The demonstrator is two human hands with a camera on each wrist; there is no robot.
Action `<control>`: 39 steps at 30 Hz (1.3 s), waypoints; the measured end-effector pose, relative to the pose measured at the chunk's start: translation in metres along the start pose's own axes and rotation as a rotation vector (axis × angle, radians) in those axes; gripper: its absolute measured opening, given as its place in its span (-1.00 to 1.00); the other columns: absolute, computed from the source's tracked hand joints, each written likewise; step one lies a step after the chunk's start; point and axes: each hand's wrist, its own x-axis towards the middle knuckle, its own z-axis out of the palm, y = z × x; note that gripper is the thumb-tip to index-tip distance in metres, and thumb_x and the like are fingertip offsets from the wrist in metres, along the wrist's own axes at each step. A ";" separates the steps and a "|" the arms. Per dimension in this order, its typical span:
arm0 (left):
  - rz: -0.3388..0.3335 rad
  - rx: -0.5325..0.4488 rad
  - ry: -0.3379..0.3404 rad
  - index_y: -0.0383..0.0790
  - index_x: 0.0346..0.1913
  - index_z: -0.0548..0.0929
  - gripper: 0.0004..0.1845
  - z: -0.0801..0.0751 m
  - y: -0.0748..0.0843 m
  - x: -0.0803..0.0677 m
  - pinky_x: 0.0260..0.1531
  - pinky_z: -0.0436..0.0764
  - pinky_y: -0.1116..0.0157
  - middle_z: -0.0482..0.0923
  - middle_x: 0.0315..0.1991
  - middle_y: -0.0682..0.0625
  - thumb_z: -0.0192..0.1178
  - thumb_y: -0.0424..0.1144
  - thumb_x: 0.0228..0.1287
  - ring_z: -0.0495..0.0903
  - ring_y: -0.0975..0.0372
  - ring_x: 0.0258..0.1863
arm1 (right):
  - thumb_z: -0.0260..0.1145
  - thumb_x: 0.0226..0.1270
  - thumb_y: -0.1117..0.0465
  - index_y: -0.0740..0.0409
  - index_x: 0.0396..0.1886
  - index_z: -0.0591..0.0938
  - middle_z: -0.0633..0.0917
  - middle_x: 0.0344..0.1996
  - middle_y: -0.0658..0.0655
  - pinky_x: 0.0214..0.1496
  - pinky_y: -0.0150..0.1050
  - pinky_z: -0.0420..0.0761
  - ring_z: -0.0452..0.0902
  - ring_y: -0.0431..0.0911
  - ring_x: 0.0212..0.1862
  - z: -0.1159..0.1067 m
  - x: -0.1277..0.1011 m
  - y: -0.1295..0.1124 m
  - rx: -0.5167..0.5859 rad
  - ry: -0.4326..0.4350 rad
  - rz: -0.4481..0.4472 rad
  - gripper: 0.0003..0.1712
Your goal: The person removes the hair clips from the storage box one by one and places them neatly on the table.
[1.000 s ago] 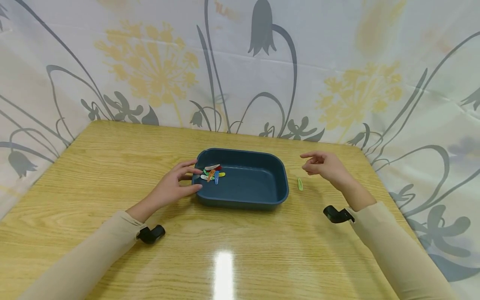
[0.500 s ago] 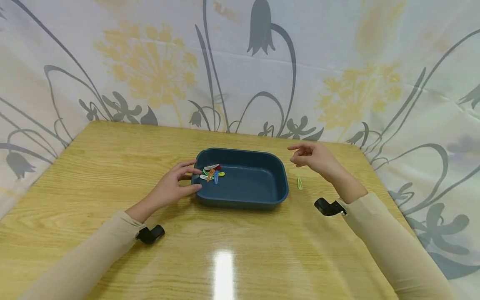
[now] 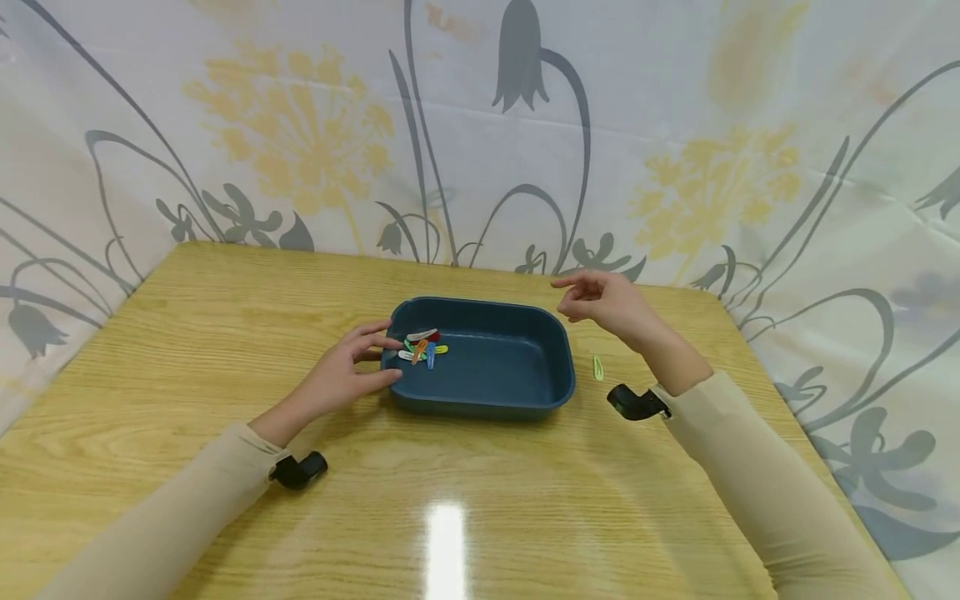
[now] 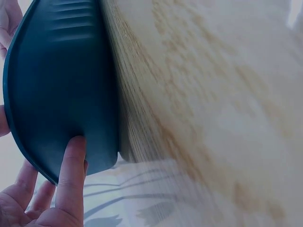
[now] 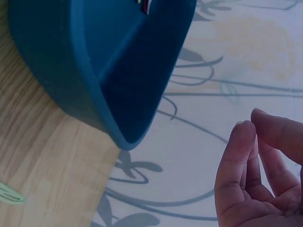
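A dark blue rectangular tray (image 3: 487, 408) stands on the wooden table. Several colourful hair clips (image 3: 422, 347) lie heaped at the left end inside it. My left hand (image 3: 354, 362) holds that end, with fingertips over the rim and one finger (image 4: 72, 177) against the outer wall. Beyond the tray's right back corner, my right hand (image 3: 603, 302) hovers in the air. Its fingertips come close together in the right wrist view, and nothing shows between them. One pale green hair clip (image 3: 597, 367) lies on the table just right of the tray.
The table (image 3: 300, 517) has a glossy wood surface with a bright reflection at the front. A floral curtain (image 3: 480, 167) hangs along its back edge and both sides. Black wrist cameras (image 3: 636, 403) stick out from the sleeves.
My right hand has moved left and away from me, from near the pale green clip toward the tray's back right corner. My left hand, the tray and the clips have stayed put.
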 end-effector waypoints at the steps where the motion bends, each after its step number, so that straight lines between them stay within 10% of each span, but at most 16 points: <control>1: 0.000 0.000 0.001 -0.40 0.09 0.51 -0.58 0.000 0.000 0.000 0.04 0.45 -0.05 0.09 0.38 -0.19 0.26 -0.28 0.21 0.39 -0.19 0.11 | 0.26 0.28 0.34 0.27 0.15 0.50 0.59 -0.28 0.20 -0.14 -0.21 0.60 0.56 -0.05 -0.26 0.001 0.001 -0.001 0.004 -0.004 -0.003 -0.57; 10: 0.005 0.011 0.013 -0.40 0.08 0.52 -0.58 0.001 -0.003 0.002 0.04 0.47 -0.03 0.10 0.37 -0.18 0.27 -0.28 0.20 0.41 -0.18 0.10 | 0.25 0.27 0.37 0.29 0.14 0.51 0.60 -0.30 0.20 -0.04 0.05 0.54 0.54 0.16 -0.18 0.015 0.017 -0.008 0.067 -0.046 -0.022 -0.58; 39: 0.039 -0.002 0.018 -0.42 0.07 0.52 -0.59 0.001 -0.007 0.002 -0.02 0.51 -0.01 0.12 0.35 -0.20 0.28 -0.31 0.19 0.43 -0.16 0.07 | 0.24 0.25 0.43 0.39 0.06 0.53 0.60 -0.36 0.19 -0.06 0.02 0.57 0.54 0.20 -0.19 0.082 0.062 -0.017 0.064 -0.311 -0.125 -0.64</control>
